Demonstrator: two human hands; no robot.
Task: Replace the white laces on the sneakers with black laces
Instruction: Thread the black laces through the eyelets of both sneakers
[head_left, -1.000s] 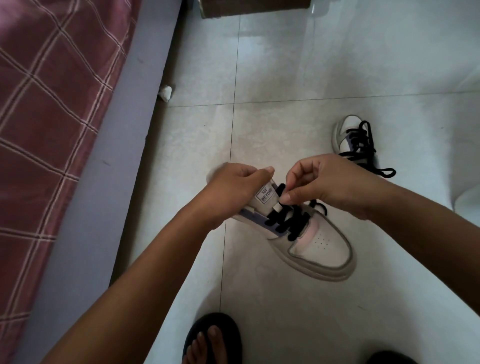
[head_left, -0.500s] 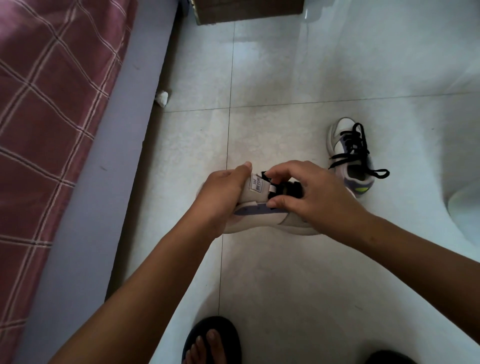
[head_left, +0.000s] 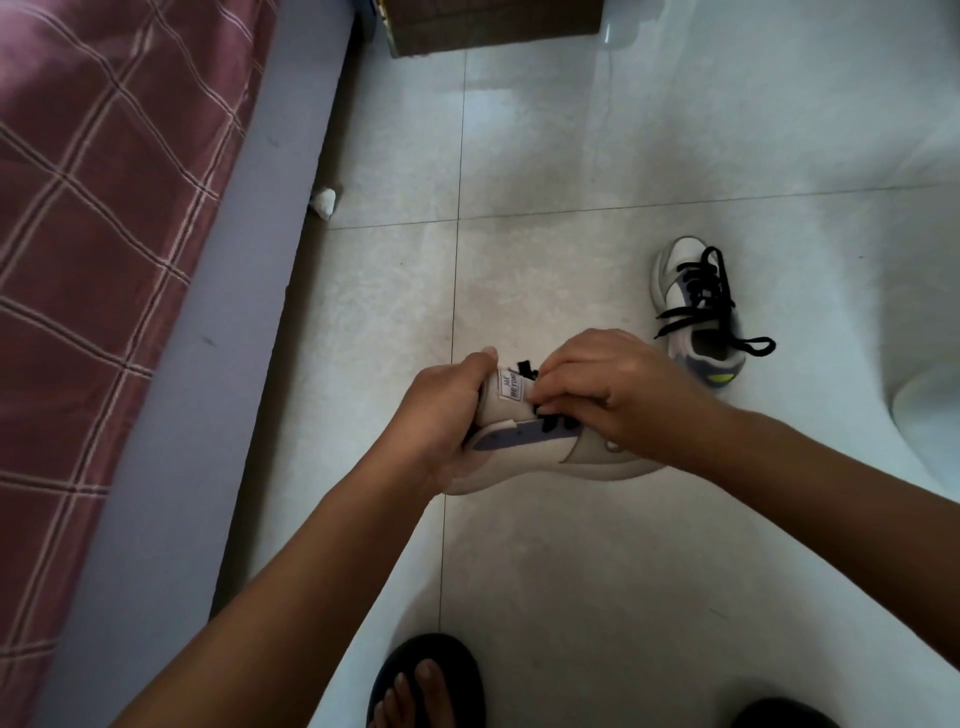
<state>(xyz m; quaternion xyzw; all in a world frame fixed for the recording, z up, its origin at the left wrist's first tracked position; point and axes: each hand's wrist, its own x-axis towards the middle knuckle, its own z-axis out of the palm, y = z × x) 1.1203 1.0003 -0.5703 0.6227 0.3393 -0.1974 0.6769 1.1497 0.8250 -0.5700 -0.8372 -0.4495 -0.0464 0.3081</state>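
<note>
Both hands, left (head_left: 441, 410) and right (head_left: 608, 387), gripping sneaker (head_left: 524, 447), right seemingly pinching black lace (head_left: 553, 423).

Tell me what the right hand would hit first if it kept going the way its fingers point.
The right hand points left; it would probably first meet the held sneaker's tongue, then the left hand.

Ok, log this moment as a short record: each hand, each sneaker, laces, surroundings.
left hand: grips the heel end of the held sneaker
right hand: fingers curled on the black lace at the tongue
held sneaker: on its side, toe pointing right
second sneaker: on the floor, black lace ends loose
white laces: none in view
left edge: bed with checked cover
</note>
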